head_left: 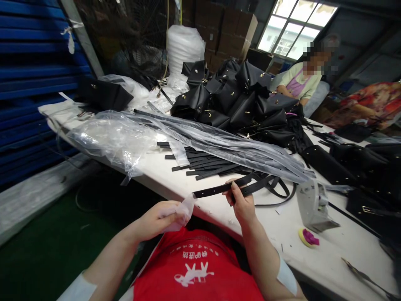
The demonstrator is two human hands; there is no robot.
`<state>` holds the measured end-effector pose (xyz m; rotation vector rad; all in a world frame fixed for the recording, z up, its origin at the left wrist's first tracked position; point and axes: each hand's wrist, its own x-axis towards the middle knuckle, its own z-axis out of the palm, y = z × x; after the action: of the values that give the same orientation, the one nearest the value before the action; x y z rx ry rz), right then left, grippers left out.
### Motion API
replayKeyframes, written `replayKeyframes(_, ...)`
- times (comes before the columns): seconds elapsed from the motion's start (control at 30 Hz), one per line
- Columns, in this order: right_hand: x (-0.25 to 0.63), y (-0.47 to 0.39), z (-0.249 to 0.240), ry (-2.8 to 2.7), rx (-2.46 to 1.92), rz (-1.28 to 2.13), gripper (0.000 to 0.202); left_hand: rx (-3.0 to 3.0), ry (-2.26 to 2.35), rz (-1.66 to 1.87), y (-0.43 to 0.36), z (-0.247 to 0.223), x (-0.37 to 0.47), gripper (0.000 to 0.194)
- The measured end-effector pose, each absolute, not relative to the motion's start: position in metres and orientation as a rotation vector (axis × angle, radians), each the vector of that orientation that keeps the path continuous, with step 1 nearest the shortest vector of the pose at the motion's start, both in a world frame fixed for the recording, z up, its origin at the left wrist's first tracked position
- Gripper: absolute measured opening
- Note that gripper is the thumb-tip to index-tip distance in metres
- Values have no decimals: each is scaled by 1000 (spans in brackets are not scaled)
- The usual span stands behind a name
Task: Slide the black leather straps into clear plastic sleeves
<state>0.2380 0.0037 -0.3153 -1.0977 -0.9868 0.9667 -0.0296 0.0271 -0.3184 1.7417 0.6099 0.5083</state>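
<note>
In front of my red apron, my left hand [171, 217] is closed on a crumpled translucent plastic sleeve [187, 207]. The end of a black strap [209, 192] with punched holes goes into that sleeve's mouth. Thumb and fingers of my right hand [241, 200] pinch the strap further along, above the table edge. Beyond my right hand the strap loops [278, 188] onto the white table. Just past my hands lies a stack of flat black straps [206, 163], partly under long straps in clear sleeves [228, 140].
Black handbags [228, 94] are heaped at the back. Loose clear plastic bags [109, 133] lie left. On the right are a white tape dispenser [313, 205], a yellow tape roll [305, 237] and scissors [360, 274]. A person [297, 81] sits across the table; another person's patterned sleeve [376, 100] is further right.
</note>
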Motion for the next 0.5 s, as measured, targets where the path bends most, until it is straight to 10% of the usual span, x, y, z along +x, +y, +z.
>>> replayKeyframes(0.5, 255, 7, -318, -936, -1091, 1084, 33, 1498, 561, 485, 36, -311, -13, 38)
